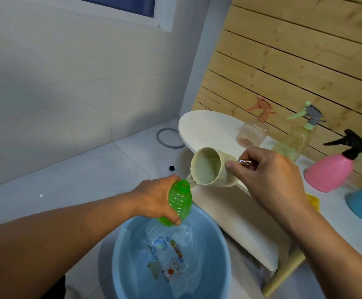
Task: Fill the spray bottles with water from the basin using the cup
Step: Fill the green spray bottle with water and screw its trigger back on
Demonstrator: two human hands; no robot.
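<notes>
Left hand (156, 199) first: we see its fingers curled round the green bottle (179, 202), holding it tilted and capless over the blue basin (130, 262), which has water in it. Just right of the bottle's mouth, the cup (210, 168) is tipped, a thin stream running from its lip to the opening. Our right hand (268, 169) grips the cup by its handle, above the white table (210, 128). Further right on the table stand three capped spray bottles: peach (252, 134), pale green (292, 143), pink (329, 171).
</notes>
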